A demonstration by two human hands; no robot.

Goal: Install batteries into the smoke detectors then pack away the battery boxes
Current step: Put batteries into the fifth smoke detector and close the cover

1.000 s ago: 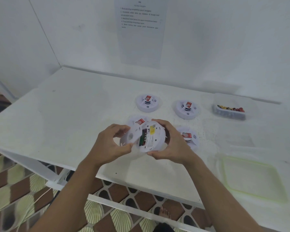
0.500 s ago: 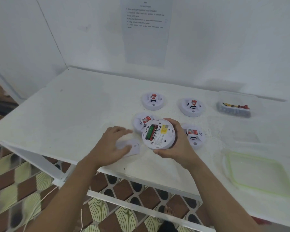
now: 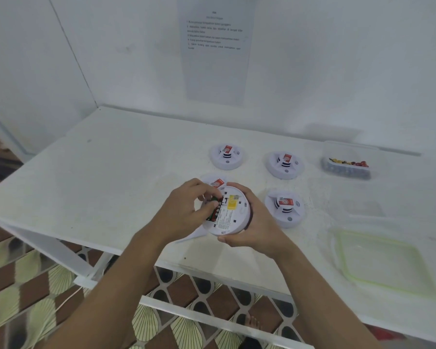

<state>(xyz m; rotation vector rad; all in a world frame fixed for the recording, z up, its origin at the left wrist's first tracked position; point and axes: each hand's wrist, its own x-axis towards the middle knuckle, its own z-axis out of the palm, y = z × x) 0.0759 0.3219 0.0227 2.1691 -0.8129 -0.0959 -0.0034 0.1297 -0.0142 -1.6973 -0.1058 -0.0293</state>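
Fingers point(image 3: 204, 188) of L hand point(image 3: 181, 212) curled, pinching batteries point(image 3: 213, 213) in the open-backed smoke detector point(image 3: 233, 216); R hand point(image 3: 256, 222) grips its rim, just above table point(image 3: 111, 172) front edge

Smoke detector point(image 3: 233, 212) held tilted, back up, bay open, green batteries point(image 3: 212, 210) inside. Four more detectors point(image 3: 285, 164) dome-up on bench point(image 3: 111, 185); clear battery box point(image 3: 347, 165) far right.
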